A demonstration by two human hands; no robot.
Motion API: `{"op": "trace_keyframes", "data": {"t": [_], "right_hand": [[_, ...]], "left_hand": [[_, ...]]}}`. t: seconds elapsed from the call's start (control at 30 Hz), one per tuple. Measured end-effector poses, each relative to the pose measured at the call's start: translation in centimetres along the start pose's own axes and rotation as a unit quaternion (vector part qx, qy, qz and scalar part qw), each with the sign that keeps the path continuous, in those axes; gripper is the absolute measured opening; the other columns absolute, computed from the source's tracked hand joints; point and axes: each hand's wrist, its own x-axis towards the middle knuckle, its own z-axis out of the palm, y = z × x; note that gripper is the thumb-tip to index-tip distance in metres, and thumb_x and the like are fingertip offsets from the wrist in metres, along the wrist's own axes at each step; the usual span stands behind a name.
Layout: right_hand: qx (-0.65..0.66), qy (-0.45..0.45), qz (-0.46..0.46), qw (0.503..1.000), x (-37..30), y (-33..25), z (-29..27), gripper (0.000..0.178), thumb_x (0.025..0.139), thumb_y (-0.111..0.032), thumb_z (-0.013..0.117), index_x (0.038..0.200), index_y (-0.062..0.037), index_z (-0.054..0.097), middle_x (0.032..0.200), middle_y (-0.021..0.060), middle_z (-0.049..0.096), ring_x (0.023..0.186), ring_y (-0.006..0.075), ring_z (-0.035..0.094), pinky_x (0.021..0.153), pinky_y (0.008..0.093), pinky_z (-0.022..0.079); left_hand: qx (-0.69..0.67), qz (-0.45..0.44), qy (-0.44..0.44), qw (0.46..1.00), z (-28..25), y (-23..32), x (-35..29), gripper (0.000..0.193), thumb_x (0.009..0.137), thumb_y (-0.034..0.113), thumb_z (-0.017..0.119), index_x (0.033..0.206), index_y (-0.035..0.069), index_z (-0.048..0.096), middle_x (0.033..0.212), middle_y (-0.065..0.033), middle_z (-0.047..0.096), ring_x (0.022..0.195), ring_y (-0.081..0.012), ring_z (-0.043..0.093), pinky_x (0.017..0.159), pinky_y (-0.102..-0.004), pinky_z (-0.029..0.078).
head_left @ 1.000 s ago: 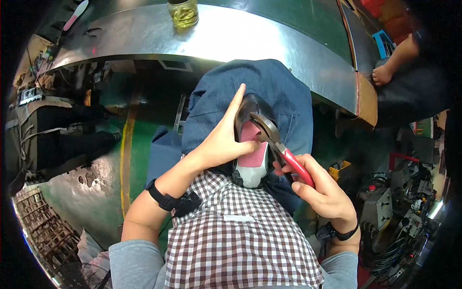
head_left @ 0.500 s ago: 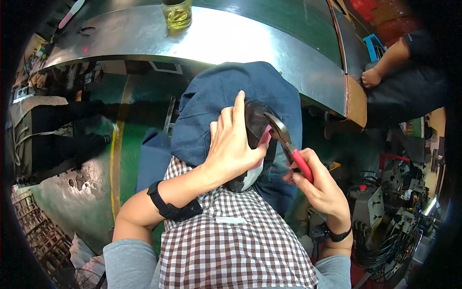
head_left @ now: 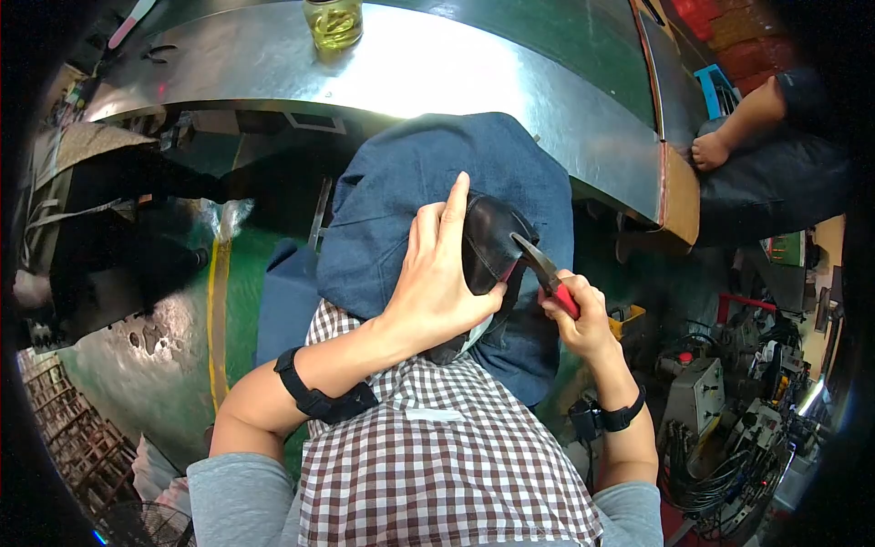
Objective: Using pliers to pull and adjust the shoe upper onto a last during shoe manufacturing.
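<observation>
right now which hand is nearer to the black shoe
Left. The left hand holds the black shoe from its left side; the right hand is off to its right, gripping the red-handled pliers.

Shoe (head_left: 492,235), one: black, smooth and slightly glossy, with a stitched seam, a sliver of pink along one side and a pale patch toward the near end; lies tilted, rounded end away from the wearer, on the middle of the blue-clad lap (head_left: 392,205). Pincers (head_left: 544,270), one pair: dark metal head, red handles, slanted above the lap's right side, tip over the shoe's black surface, contact unclear.
</observation>
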Motion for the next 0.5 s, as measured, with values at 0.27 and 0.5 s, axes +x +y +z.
{"op": "trace_keyframes", "data": {"t": [0.27, 0.5], "right_hand": [[-0.030, 0.024, -0.056, 0.998, 0.4, 1.1, 0.1, 0.029, 0.076, 0.004, 0.074, 0.096, -0.0005, 0.053, 0.086, 0.0151, 0.060, 0.071, 0.0341, 0.062, 0.062, 0.0370, 0.048], [0.194, -0.110, 0.157, 0.962, 0.7, -2.2, -1.9, 0.025, 0.091, -0.015, 0.069, 0.105, 0.0004, 0.056, 0.101, 0.0120, 0.062, 0.092, 0.0246, 0.065, 0.084, 0.0352, 0.051]], "left_hand": [[0.010, 0.017, 0.007, 1.000, 0.4, 0.2, 0.2, 0.110, 0.067, 0.018, 0.081, 0.154, -0.003, 0.016, 0.123, -0.0234, 0.044, 0.116, -0.0378, 0.048, 0.104, -0.0436, 0.039], [-0.107, -0.057, -0.043, 0.992, -1.3, -0.1, -0.5, 0.123, 0.069, 0.029, 0.086, 0.156, -0.001, 0.004, 0.136, -0.0266, 0.036, 0.130, -0.0412, 0.040, 0.113, -0.0456, 0.031]]}}
